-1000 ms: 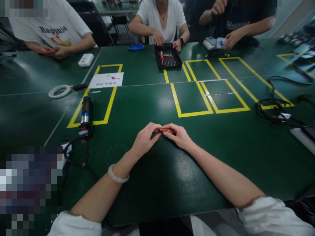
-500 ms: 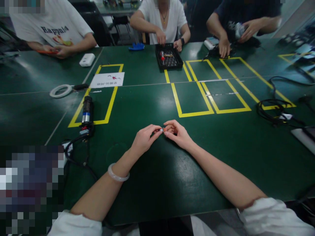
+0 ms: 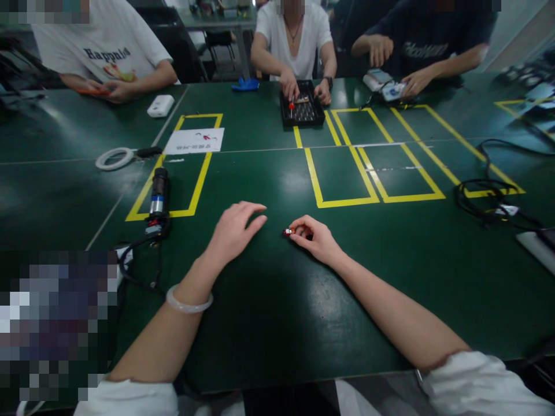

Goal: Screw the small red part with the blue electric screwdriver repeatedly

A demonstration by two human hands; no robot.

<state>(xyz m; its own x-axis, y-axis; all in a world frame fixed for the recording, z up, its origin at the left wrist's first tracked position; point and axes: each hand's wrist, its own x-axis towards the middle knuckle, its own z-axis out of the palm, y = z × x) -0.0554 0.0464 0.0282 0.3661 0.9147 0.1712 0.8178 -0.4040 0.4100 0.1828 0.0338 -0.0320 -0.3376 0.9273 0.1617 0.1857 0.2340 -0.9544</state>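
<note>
Between thumb and fingers of my right hand (image 3: 318,238) is a small red, white and orange object (image 3: 288,232), perhaps a toy car, but too small to tell for sure. It sits low over the green table (image 3: 269,323), and I cannot tell whether it touches the surface. My left hand (image 3: 236,231) is to the left of it, apart from the object. Its thumb and fingers are spread with nothing between them, and a pale bangle (image 3: 189,300) is on that wrist.
Yellow tape frames (image 3: 347,203) mark the table. At left lie a black cylindrical device (image 3: 158,193) with cables and a white printed sheet (image 3: 195,141). A co-worker's hand reaches into a black tray (image 3: 303,120). Coiled black cables (image 3: 481,193) lie at right.
My left hand has let go of the small object and drawn back to the left, its fingers apart. My right hand keeps hold in nearly the same place.
</note>
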